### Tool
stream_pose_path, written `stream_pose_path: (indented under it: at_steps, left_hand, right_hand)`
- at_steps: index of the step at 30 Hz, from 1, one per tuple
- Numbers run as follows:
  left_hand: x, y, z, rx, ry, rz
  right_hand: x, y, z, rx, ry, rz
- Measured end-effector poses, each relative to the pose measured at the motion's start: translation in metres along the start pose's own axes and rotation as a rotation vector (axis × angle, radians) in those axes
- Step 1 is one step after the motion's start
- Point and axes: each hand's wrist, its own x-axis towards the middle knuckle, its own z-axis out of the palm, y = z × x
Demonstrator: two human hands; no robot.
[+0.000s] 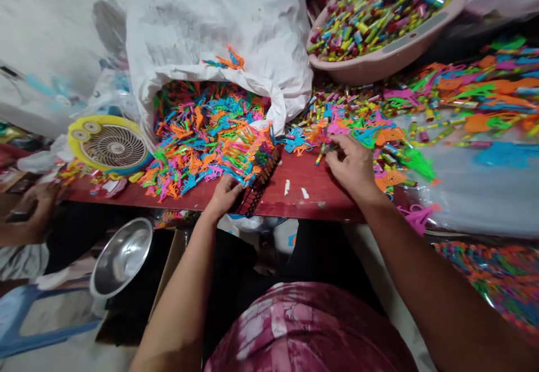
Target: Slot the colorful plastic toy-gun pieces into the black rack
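Observation:
My left hand grips the near left end of a black slotted rack, its fingers partly hidden by the plastic pieces. Standing packed along the rack are bright plastic pieces in orange, green and blue. My right hand is over the red table, thumb and fingers pinched together. A small striped tube, yellow and blue, shows at its fingertips and appears held. Just beyond that hand lies a loose heap of coloured plastic pieces and small tubes.
A white sack spills plastic pieces onto the red table. Behind stands a pink basin of tubes. A yellow fan is at left, above a metal bowl. Another person's hand shows far left.

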Motion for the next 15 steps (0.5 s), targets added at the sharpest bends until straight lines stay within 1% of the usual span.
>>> stream_pose_path:
  at_steps: [2, 4, 6, 7, 9, 11, 12, 13, 14, 15]
  left_hand:
    - [0.01, -0.001, -0.004, 0.028, -0.052, 0.032]
    - [0.014, -0.001, -0.007, 0.058, -0.064, 0.04]
    - [0.01, 0.0, -0.012, 0.064, -0.055, 0.046]
    - [0.005, 0.001, -0.016, 0.062, -0.039, 0.048]
    - [-0.014, 0.004, -0.028, 0.064, 0.042, 0.04]
    - [-0.042, 0.009, -0.045, 0.07, 0.152, 0.017]
    - [-0.058, 0.012, -0.054, 0.057, 0.188, 0.007]
    - [-0.073, 0.016, -0.063, 0.016, 0.188, -0.001]
    - [-0.086, 0.02, -0.072, -0.027, 0.128, -0.008]
    - [-0.095, 0.024, -0.081, -0.029, 0.139, 0.01]
  right_hand:
    - [0.0, 0.001, 0.0, 0.001, -0.011, -0.02]
    - [0.0, 0.002, 0.001, 0.0, -0.02, -0.026]
    - [-0.001, 0.003, 0.002, 0.009, -0.022, -0.023]
    - [-0.001, 0.003, 0.002, 0.02, -0.022, -0.018]
    - [-0.001, 0.005, 0.003, 0.046, -0.025, -0.001]
    - [-0.001, 0.005, 0.004, 0.068, -0.034, 0.018]
    - [-0.001, 0.006, 0.004, 0.074, -0.04, 0.025]
    - [-0.001, 0.006, 0.004, 0.077, -0.044, 0.031]
    - [-0.001, 0.006, 0.004, 0.078, -0.049, 0.038]
    - [-0.001, 0.007, 0.004, 0.078, -0.055, 0.044]
